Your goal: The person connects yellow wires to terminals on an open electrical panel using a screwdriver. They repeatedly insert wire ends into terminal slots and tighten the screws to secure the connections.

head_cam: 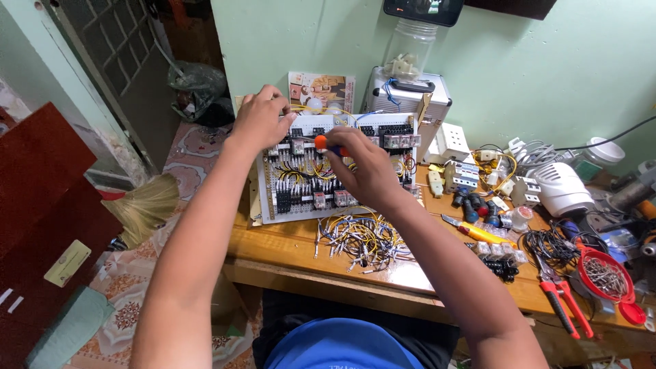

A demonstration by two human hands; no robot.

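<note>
Red-handled pliers (564, 301) on wooden table (287, 256), beside round red plastic container of metal screws (605, 276). Silver metal case (410, 96) against green wall. Straw broom (147, 205) on patterned floor.

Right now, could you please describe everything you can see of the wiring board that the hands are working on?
The wiring board is a pale perforated panel, propped tilted on the wooden table. Rows of black terminal blocks, clear relays and looped yellow wires cover it. The left hand grips its upper left edge; the right hand holds an orange-handled screwdriver against its middle. Loose wires lie in front of it.
</note>
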